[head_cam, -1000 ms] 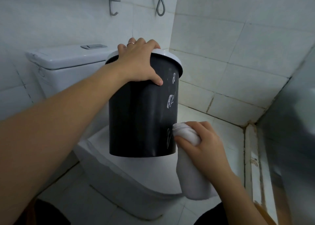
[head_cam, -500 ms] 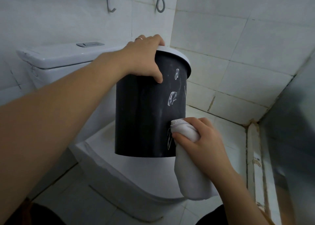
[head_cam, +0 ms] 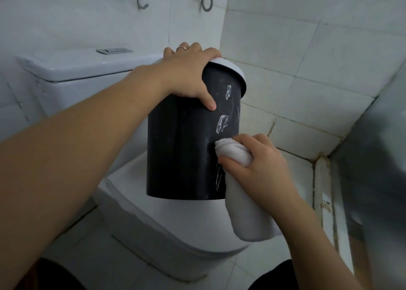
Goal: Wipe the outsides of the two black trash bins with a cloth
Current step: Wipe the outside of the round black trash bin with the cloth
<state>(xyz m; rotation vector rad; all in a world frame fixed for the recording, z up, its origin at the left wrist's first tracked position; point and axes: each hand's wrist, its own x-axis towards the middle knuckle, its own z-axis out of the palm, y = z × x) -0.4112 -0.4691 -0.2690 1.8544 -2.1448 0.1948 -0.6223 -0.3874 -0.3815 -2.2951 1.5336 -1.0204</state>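
The left hand [head_cam: 189, 74] is clamping the black bin [head_cam: 182, 149] at its white rim [head_cam: 238, 75], fingers curled over the top and thumb pressing the wall, holding it up above the closed toilet lid [head_cam: 175, 221] and tipped a little to the right. The right hand [head_cam: 257, 166] is gripping a bunched white cloth [head_cam: 234, 154] and pushing it flat against the bin's lower right side, with the loose tail dangling below.

White smears [head_cam: 223, 123] are showing just above the cloth, another near the rim (stubborn-looking ones), and a faint one down by the thumb. The best course looks to be firm, overlapping upward strokes through those marks, the left hand bracing hard so the bin is not swinging away, then turning it to bring round the unseen far side. The second bin is not in view.
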